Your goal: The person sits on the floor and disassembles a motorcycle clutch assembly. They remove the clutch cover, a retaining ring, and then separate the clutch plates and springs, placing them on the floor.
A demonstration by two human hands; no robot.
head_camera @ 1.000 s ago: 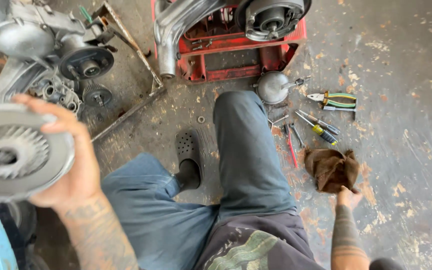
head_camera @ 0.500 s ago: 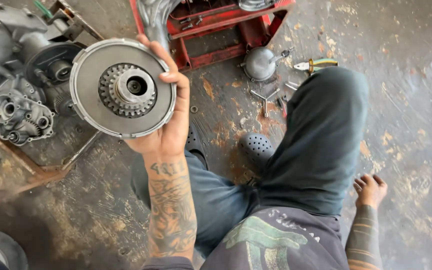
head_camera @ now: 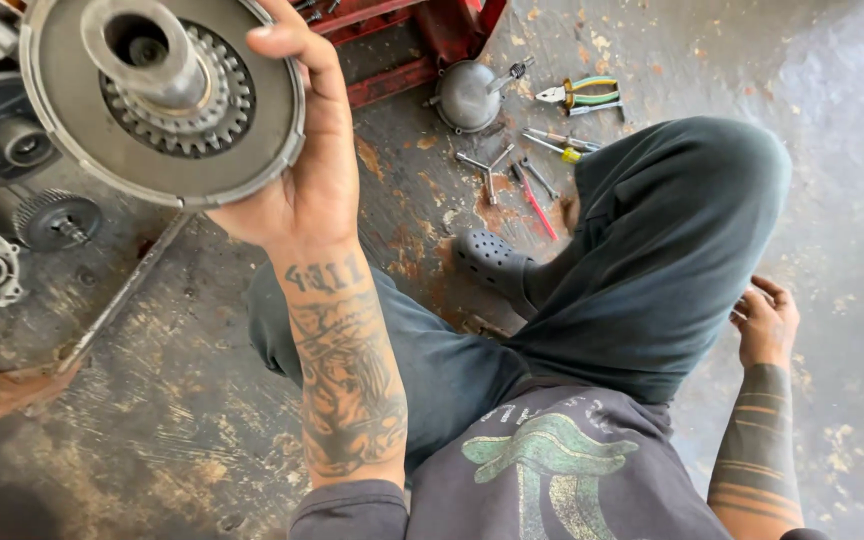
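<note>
left hand [head_camera: 297, 170] raised, gripping clutch disc [head_camera: 162, 95] | right hand [head_camera: 767, 325] on floor

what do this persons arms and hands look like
Both hands are bare, no gloves. The left hand leads to a forearm covered in dense dark tattoos; the right hand has banded stripe tattoos above the wrist. Dark sleeves are pushed up near the elbows.

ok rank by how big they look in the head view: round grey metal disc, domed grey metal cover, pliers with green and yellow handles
1. Round grey metal disc, though nearest the camera
2. Domed grey metal cover
3. Pliers with green and yellow handles
</note>
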